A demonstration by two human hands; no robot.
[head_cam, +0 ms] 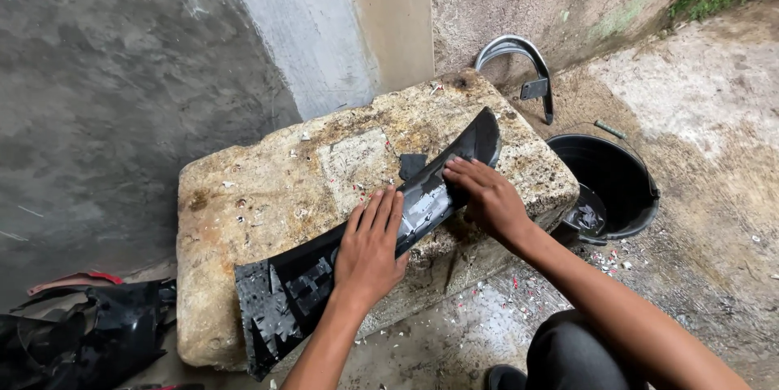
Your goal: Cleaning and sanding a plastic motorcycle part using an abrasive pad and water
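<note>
On a stone block point(324, 187), both hands' flat, released fingers point(377, 215) press a black panel point(357, 252) beside a bucket point(613, 183).

Your long curved black plastic panel point(357, 252), glossy, cracked and broken at its lower left end, lying diagonally across the stone block's point(268, 187) front edge, left end overhanging

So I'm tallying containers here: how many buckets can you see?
1. A black bucket stands on the ground right of the stone block, past the right hand. The block may hide others.
</note>
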